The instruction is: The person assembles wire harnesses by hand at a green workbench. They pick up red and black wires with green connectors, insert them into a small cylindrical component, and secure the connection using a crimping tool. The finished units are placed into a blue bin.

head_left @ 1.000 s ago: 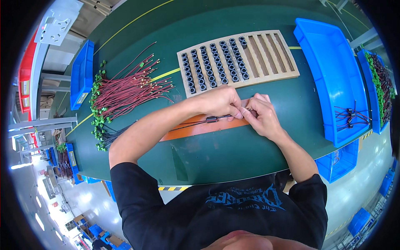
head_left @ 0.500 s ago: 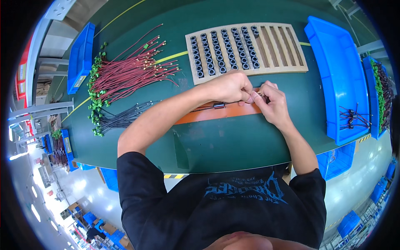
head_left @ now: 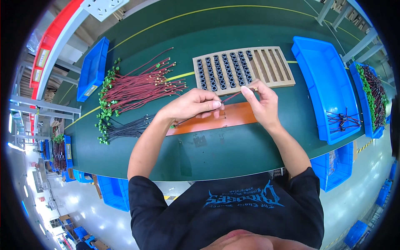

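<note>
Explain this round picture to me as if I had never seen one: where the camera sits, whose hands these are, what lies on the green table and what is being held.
The camera sits on a person's head and looks down, so the wide lens bends the straight edges. No machine is here: the two bare arms coming from below are that person's own. The left hand and the right hand pinch the two ends of one thin dark red wire above an orange mat. On the green table lie a bundle of red wires with green ends and, below it, a bundle of dark wires. Behind the hands is a wooden slotted rack, partly filled with black rings. To the right stands a blue tray holding a few wires.
</note>
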`<state>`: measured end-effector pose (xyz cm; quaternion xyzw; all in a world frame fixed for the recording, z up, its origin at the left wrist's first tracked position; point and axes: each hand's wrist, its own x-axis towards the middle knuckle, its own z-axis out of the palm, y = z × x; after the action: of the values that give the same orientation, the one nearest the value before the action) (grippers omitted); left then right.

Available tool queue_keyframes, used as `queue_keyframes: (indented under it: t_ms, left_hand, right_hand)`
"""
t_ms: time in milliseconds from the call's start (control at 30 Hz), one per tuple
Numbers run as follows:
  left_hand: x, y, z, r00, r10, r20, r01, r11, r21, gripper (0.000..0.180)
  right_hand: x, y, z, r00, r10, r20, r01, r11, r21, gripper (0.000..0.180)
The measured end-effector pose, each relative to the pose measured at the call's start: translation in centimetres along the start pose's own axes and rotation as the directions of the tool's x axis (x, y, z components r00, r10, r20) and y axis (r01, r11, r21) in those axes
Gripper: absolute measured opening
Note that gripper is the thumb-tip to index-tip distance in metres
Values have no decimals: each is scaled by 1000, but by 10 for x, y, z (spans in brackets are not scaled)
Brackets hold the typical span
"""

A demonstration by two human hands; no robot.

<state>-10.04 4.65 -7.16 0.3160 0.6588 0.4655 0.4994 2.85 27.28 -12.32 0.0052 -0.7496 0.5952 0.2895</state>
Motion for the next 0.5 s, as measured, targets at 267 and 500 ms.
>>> queue_keyframes:
  t_ms: [267, 500]
  left_hand:
    - [-29, 16, 23, 948, 155, -277, -162, 987, -3, 39]
    - [-14, -5, 72, 815, 246, -525, -358, 926, -122, 37]
  right_hand:
    - [64, -43, 40, 948, 281, 150, -309, 700, 644, 17]
    - [73, -64, 42, 987, 109, 119, -158, 805, 572, 14]
